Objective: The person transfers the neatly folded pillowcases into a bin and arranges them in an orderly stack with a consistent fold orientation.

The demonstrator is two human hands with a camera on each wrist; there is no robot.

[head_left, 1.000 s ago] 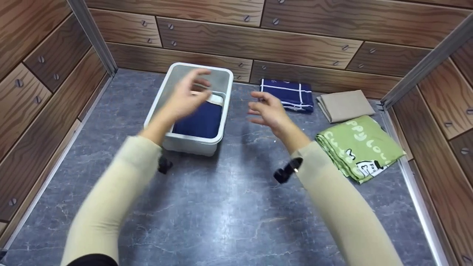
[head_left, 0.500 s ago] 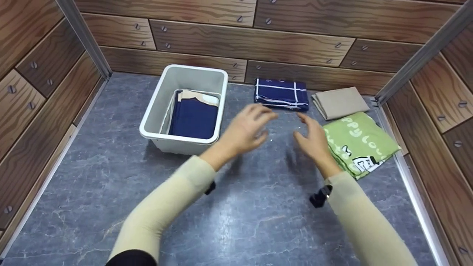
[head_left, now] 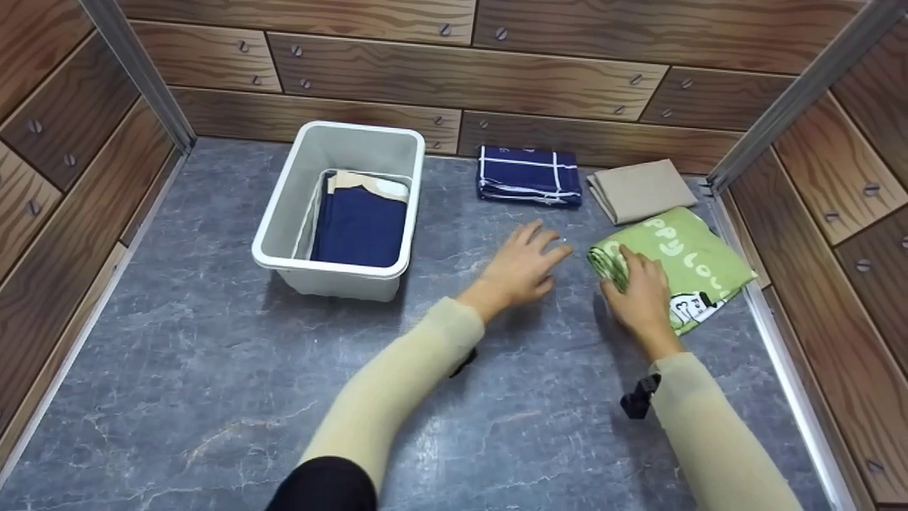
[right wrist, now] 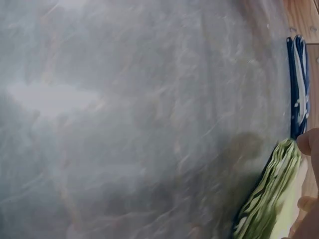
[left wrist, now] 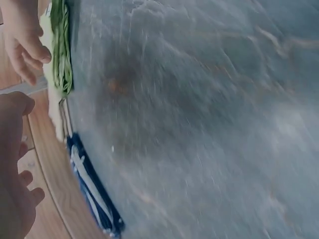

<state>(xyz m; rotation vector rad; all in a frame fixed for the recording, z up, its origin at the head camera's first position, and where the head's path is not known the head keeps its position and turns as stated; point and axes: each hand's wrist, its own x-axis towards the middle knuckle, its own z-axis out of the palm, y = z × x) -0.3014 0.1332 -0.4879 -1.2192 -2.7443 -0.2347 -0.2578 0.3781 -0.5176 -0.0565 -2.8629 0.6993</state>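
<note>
A folded green cloth point(head_left: 709, 248) with white lettering and a cartoon figure lies at the right. Over its left edge is my right hand point(head_left: 642, 298), fingers loosely bent; whether they touch the fabric I cannot tell. My left hand point(head_left: 521, 266), its fingers spread and holding nothing, hovers above the floor to the left of that cloth. In the left wrist view the green cloth's layered edge point(left wrist: 62, 50) shows beyond the left hand. The right wrist view shows the folds of the green cloth point(right wrist: 271, 194) beside part of the right hand point(right wrist: 311, 164).
A white plastic bin point(head_left: 287, 191) at the left holds a folded navy and cream cloth point(head_left: 362, 223). Along the back wall lie a folded navy cloth with white lines point(head_left: 528, 177) and a folded beige cloth point(head_left: 642, 188). Wood-patterned walls point(head_left: 369, 71) enclose the grey floor point(head_left: 234, 369).
My left hand has moved from over the bin rightward past it. My right hand has also gone right, from open floor to the green cloth. The cloths stay where they were.
</note>
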